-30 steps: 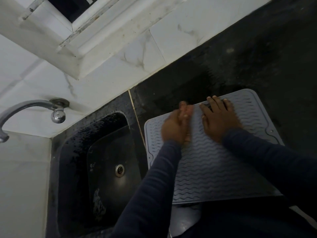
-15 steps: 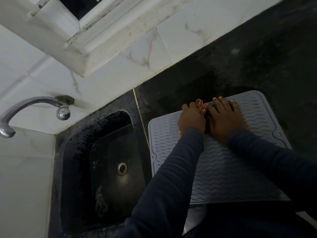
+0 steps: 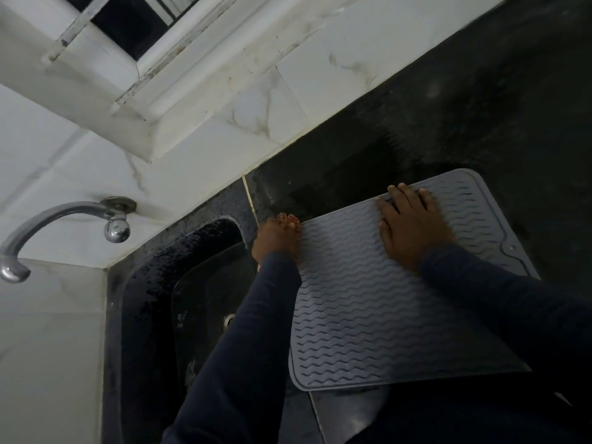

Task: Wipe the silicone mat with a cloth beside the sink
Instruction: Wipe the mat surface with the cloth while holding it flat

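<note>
Left hand (image 3: pixel 277 238), clutching the cloth (image 3: pixel 288 218), has swept along the silicone mat (image 3: pixel 368 315) to its corner by the sink (image 3: pixel 205 299). The far edge seems wiped. Right hand (image 3: pixel 413 229) stays flat, pinning it.

Mat (image 3: pixel 384 309) lies on the surface (image 3: pixel 480 107), just right of the sink (image 3: pixel 150 315). Tap (image 3: pixel 64 213) is on the wall behind the sink, toward its left. Left hand (image 3: pixel 277 240) holds the cloth (image 3: pixel 288 218) at the mat's far-left corner. Right hand (image 3: pixel 413 224) rests flat on the mat by its far edge.
</note>
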The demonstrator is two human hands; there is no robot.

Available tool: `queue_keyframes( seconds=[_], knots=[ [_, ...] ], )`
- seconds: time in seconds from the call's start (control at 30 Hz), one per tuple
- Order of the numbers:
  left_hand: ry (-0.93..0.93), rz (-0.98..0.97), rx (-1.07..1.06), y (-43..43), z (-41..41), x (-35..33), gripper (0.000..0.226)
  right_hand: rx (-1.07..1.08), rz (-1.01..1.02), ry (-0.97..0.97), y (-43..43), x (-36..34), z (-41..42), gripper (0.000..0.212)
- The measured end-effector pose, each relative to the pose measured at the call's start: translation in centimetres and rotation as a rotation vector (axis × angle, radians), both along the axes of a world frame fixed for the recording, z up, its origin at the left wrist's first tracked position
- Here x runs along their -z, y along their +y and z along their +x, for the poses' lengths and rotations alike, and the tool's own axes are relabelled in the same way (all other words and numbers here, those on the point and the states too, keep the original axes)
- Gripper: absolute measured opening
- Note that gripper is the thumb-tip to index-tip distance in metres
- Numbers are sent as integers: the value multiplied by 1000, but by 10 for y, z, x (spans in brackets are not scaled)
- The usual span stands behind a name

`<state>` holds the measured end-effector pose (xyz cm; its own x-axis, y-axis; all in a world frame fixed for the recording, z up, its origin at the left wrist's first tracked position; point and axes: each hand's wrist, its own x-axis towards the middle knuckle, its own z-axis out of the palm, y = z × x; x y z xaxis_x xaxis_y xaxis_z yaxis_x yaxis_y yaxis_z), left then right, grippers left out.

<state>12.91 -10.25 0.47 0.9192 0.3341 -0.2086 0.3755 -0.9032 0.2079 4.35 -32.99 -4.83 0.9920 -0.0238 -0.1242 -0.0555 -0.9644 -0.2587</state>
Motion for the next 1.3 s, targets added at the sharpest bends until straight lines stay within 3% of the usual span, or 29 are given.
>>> queue_keyframes(
  seconds=[0.17, 0.33, 0.6, 0.73, 0.83, 0.9, 1.07, 1.3],
  knots=[
    [-26, -292, 230, -73, -18, 0, 38, 0, -23, 21, 2, -1, 1, 56],
    [11, -168, 283, -103, -11, 9, 34, 8, -20, 14, 2, -3, 1, 56],
    [-24, 54, 88, 34, 3, -3, 27, 3, -3, 11, 1, -2, 1, 56],
    [-145, -3, 10, 39, -12, -7, 36, 5, -11, 4, 2, -2, 1, 58],
    [-184, -192, 184, -16, -26, -2, 47, 4, -34, 23, 3, -1, 2, 57],
    [-121, -226, 308, -61, -31, 3, 41, 10, -48, 31, 4, -2, 2, 57],
    [-16, -114, 372, -83, -21, 6, 37, 20, -59, 36, 3, -5, 2, 57],
    [-6, -49, 170, -19, -2, 4, 46, 17, 7, -11, 2, -2, 1, 57]
  ],
)
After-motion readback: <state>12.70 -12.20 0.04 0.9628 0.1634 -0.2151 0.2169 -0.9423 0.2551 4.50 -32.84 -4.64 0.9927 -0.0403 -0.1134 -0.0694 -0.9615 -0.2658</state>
